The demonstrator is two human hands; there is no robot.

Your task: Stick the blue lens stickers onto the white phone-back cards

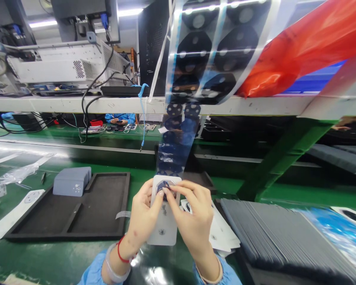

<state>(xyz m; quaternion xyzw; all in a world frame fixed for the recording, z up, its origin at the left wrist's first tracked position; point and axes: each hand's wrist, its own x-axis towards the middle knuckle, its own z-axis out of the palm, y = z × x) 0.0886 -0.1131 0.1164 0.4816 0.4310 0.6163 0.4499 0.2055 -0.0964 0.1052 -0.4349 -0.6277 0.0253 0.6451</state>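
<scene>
My left hand (144, 211) grips a white phone-shaped panel (162, 233) by its left edge, with the thumb on its face. The panel has rounded corners and small dark markings at its middle and lower part. Near its top lies a dark round sticker (161, 186). My right hand (195, 209) pinches at this sticker with thumb and forefinger. The fingertips hide part of the sticker, and I cannot tell how much of it touches the panel. Just right of my right hand, more white panels (221, 233) lie in a loose pile.
A black tray (99, 202) at the left holds several blue-grey panels (71, 182). A dense row of grey sheets (284, 233) stands at the right. Strips of dark round stickers (195, 51) hang ahead from a shelf (121, 105). A red plastic bag (308, 51) lies upper right.
</scene>
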